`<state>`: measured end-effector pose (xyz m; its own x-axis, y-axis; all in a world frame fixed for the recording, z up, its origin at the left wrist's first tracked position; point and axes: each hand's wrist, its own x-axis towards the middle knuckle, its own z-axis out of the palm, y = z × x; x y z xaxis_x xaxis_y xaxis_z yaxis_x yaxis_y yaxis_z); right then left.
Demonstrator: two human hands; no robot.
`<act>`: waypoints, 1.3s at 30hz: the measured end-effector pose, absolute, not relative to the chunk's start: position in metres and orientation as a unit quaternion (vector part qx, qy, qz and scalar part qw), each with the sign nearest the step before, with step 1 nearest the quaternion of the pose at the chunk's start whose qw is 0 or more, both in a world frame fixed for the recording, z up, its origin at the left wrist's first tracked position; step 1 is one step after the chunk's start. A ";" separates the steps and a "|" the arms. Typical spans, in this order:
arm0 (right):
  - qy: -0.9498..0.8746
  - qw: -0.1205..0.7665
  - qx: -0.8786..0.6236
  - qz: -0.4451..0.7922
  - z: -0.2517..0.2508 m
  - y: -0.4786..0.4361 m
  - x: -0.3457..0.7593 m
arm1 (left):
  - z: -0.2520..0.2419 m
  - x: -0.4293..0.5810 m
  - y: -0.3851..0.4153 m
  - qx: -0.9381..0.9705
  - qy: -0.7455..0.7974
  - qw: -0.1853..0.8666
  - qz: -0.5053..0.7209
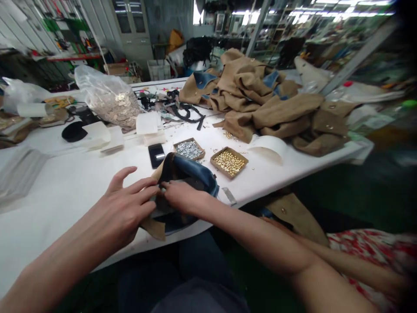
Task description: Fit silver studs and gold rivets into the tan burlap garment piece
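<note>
A fabric piece (195,174), dark blue and shiny on one side with tan parts, stands curled at the table's front edge. My left hand (130,204) lies over its left side, fingers pressed on the tan edge and the thumb lifted away. Inside the curl, my right hand (179,195) has its fingers closed at the fabric, close to the left fingertips. Whether a small part sits between the right fingers is hidden. Just behind are a box of silver metal pieces (189,149) and a box of gold metal pieces (229,162).
A phone (157,155) lies behind my hands. Heaped tan fabric (247,87) covers the back right; a plastic bag of small pieces (107,98) stands at the back left. Beside me on the right, another person's arm (352,261) reaches toward tan fabric (293,215).
</note>
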<state>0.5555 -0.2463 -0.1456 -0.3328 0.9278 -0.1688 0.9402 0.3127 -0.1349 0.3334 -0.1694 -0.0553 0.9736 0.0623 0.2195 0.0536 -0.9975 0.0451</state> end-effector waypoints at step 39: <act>0.574 -0.100 0.803 -0.127 -0.170 -0.125 0.760 | -0.086 0.355 -0.174 0.981 0.021 0.052 0.187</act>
<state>0.7597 -0.1255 -0.1700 0.3085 0.9471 -0.0888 0.8967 -0.3207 -0.3052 0.3549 -0.1745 -0.0860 0.9293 0.0603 0.3643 0.0213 -0.9937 0.1100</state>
